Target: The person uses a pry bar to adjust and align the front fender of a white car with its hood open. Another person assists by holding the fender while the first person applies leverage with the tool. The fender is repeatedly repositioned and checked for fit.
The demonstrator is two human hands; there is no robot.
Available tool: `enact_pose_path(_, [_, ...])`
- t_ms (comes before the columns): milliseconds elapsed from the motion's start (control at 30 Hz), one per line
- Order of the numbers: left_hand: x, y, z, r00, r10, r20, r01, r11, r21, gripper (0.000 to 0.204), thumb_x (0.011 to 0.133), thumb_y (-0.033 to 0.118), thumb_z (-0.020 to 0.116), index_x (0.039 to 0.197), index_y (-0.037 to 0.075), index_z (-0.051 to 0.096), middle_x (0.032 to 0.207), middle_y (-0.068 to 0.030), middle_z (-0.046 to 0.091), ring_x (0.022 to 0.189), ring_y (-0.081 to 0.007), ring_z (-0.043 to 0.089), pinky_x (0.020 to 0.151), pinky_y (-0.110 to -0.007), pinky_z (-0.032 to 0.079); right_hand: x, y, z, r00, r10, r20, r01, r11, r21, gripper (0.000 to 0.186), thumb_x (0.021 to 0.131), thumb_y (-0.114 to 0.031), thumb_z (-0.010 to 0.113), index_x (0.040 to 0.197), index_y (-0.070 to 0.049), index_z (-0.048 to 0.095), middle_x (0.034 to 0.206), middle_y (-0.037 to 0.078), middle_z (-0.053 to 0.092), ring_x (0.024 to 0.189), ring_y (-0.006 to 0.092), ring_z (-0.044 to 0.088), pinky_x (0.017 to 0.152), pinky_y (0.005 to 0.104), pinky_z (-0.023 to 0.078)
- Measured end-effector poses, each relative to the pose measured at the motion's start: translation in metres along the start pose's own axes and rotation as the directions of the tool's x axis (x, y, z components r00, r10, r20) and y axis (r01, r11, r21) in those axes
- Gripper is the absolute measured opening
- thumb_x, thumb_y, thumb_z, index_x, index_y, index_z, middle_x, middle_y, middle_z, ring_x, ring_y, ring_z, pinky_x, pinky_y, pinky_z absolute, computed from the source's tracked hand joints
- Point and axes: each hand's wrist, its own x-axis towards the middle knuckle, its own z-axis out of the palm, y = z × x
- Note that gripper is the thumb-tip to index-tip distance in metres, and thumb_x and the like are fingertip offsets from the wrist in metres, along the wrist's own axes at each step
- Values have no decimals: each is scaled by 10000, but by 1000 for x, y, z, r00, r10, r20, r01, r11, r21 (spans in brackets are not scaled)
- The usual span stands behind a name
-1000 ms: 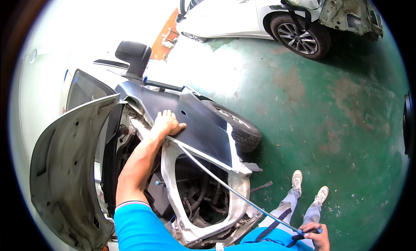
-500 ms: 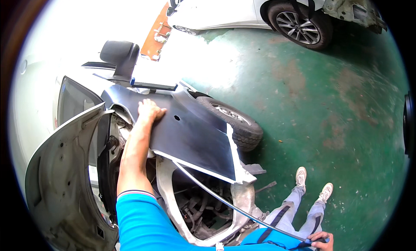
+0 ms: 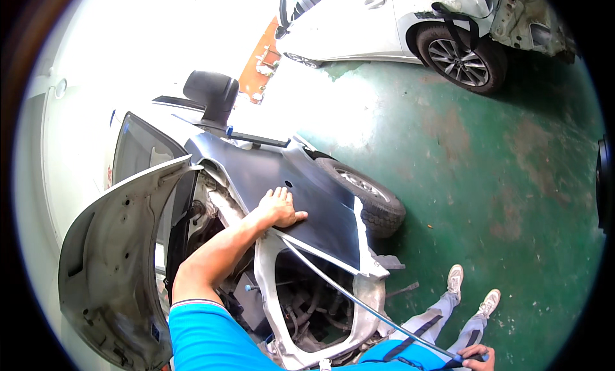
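My left hand [image 3: 280,208] rests palm down on a dark grey car fender [image 3: 327,214], its fingers apart, just below a small hole in the panel. At the lower right edge, my right hand [image 3: 477,357] is closed around the dark handle of a long, thin metal rod [image 3: 359,302]. From there the rod slants up and left across the front opening of the car to the fender's white-edged lower border. Whether its tip goes under the panel is hidden.
A raised hood [image 3: 112,255] stands at the left, beside the engine bay. The fender's tyre [image 3: 381,211] is turned outward, near a black side mirror [image 3: 211,92]. Across the green floor [image 3: 461,198] stands a partly stripped white car [image 3: 359,25].
My left hand has slid down the fender toward its lower border, from above the hole to below it. My right hand keeps its hold on the rod. The whole view has shifted slightly.
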Motion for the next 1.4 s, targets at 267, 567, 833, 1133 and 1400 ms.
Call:
enact_pose_path(267, [65,-104,-30,910,-410,-55,410,912,-6,959,928,710,376,1551,-5,236,1638,-170,190,1530,-300,132,1226,-466,101,-3,16,-3,997,-10,-79,17,996,86,247,713,-40,725,947,13,667,1006,126,695,945,207,645,876,319,501])
enact_pose_path(567, [99,-160,-39,802,-578,-152,580,814,-34,957,923,693,432,1511,-51,309,1607,-198,263,1506,-314,206,1217,-471,152,-5,18,5,982,29,-186,-1,989,148,191,729,-3,680,920,8,666,982,139,685,940,233,641,896,352,488])
enact_pose_path(833, [80,-106,-32,943,-328,-51,328,945,4,991,921,724,367,1528,-52,256,1621,-211,207,1518,-324,164,1228,-464,128,2,13,1,991,17,-135,0,992,129,183,728,3,656,910,-2,666,979,131,677,963,239,636,916,360,484])
enact_pose_path(1133, [16,-22,-10,998,-60,35,61,998,-9,1033,915,762,341,1538,-53,219,1625,-223,176,1524,-333,126,1230,-460,118,5,15,-22,992,-65,-109,75,993,91,180,738,20,642,916,6,664,999,131,676,959,221,635,908,354,497])
enact_pose_path(1400, [34,-78,-31,959,-281,-31,281,960,-2,1030,899,766,371,1534,-37,256,1624,-184,219,1518,-297,173,1226,-461,136,-6,20,-30,988,-61,-141,73,994,78,193,735,22,649,927,10,670,988,125,690,944,223,643,907,359,501])
